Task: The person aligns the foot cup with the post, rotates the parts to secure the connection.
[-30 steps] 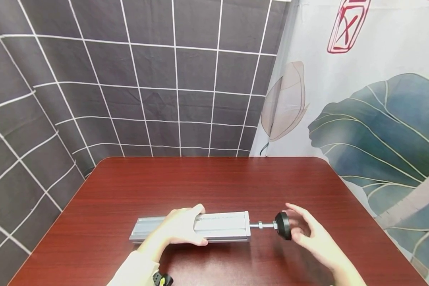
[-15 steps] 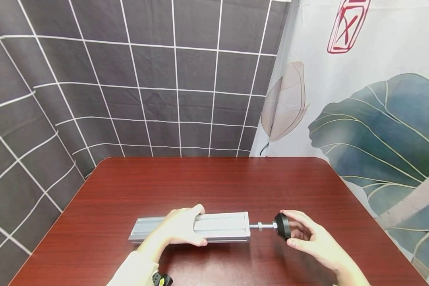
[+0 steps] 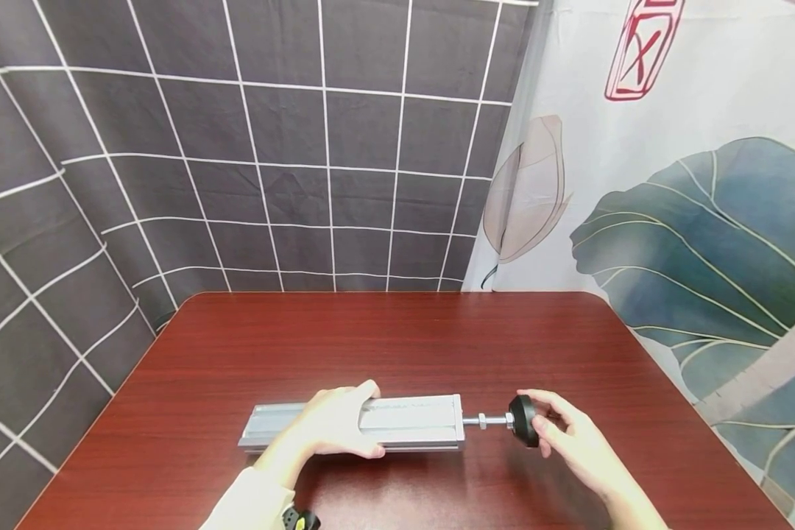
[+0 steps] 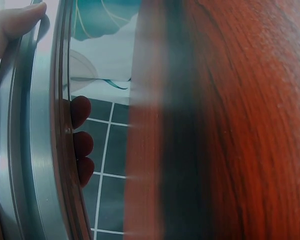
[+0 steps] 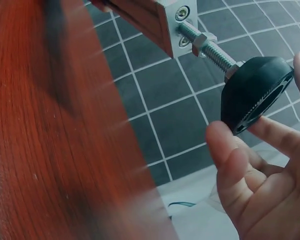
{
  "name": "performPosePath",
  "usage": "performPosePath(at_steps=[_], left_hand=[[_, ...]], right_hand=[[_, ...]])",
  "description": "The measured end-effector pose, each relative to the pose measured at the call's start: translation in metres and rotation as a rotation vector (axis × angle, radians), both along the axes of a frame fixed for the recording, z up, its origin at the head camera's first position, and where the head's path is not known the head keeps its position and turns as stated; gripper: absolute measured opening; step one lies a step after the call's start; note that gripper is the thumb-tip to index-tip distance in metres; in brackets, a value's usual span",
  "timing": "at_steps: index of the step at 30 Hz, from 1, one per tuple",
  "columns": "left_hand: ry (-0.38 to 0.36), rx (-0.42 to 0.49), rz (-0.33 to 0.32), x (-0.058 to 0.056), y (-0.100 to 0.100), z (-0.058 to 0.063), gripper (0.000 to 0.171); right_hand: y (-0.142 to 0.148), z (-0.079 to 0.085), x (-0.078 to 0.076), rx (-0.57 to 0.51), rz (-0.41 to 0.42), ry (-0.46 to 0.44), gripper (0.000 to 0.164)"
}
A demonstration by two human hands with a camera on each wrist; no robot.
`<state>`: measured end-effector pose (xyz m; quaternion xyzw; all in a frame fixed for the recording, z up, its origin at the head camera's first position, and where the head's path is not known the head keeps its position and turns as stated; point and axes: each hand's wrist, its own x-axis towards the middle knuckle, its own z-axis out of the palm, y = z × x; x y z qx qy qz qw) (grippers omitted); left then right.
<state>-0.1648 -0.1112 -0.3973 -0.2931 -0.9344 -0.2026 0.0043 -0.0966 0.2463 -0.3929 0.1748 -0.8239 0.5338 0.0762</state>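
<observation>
My left hand (image 3: 334, 423) grips a long silver aluminium profile (image 3: 416, 419) around its middle, thumb on one side and fingers on the other. In the left wrist view, fingertips (image 4: 82, 143) curl round the edge of the profile (image 4: 44, 140). A threaded stud (image 5: 217, 56) with a hex nut (image 5: 205, 44) sticks out of the profile's right end plate. On that stud sits a black round levelling foot (image 3: 522, 421), its hollow face towards my right hand (image 3: 575, 443). The thumb and fingers of that hand hold the foot's rim in the right wrist view.
A reddish-brown wooden table (image 3: 371, 331) lies under both hands. Behind it hangs a dark grey curtain (image 3: 291, 184) with white grid lines. To the right is a white curtain (image 3: 589, 162) with leaf prints. Screw heads (image 5: 182, 12) show in the end plate.
My right hand's fingers have shifted round the foot's rim, and the thumb has moved from its lower edge up against its face. The left hand and profile have barely moved.
</observation>
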Motion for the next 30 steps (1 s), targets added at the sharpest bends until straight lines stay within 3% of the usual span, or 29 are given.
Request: performPosePath(at_steps=[3, 9, 14, 16, 23, 30], left_hand=[[-0.006, 0.000, 0.000, 0.000, 0.000, 0.000, 0.063], [-0.009, 0.003, -0.008, 0.000, -0.001, 0.001, 0.063], [-0.010, 0.000, -0.007, 0.001, -0.002, 0.002, 0.063], [-0.011, -0.001, -0.007, 0.001, -0.002, 0.002, 0.063], [-0.010, 0.005, -0.012, 0.002, -0.001, 0.001, 0.062], [0.004, -0.004, -0.011, 0.001, 0.000, -0.002, 0.065]], right_hand=[[0.005, 0.000, 0.000, -0.014, 0.048, 0.005, 0.042], [0.019, -0.005, -0.002, -0.081, 0.279, 0.062, 0.078], [0.019, -0.009, -0.004, -0.093, 0.418, 0.124, 0.070], [0.018, -0.008, -0.004, -0.085, 0.405, 0.124, 0.067], [0.015, -0.006, 0.000, -0.055, 0.238, 0.043, 0.064], [0.007, -0.006, -0.002, -0.033, 0.091, -0.022, 0.042]])
